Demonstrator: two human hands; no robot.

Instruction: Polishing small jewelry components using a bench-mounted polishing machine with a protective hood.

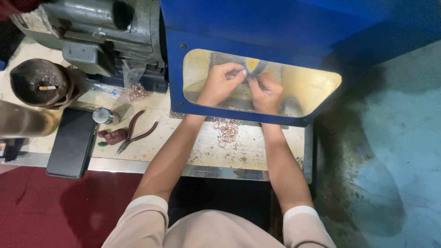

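Note:
Both my hands reach behind the clear window (312,82) of a blue machine guard (257,27). My left hand (219,85) has its fingers pinched together near a grey and yellow part (254,65) inside the guard. My right hand (267,93) meets it from the right with its fingers curled. Between the fingertips of both hands is a small piece, too small to make out. A pile of several copper-coloured rings (226,130) lies on the worn bench top (248,151) just in front of the guard, between my forearms.
Red-handled pliers (136,133) lie left of my arm, beside a dark phone (71,142) and a small round metal tin (102,115). A plastic bag of rings (135,91) leans against a grey motor (105,32). A dark pot (39,82) holds a cigarette.

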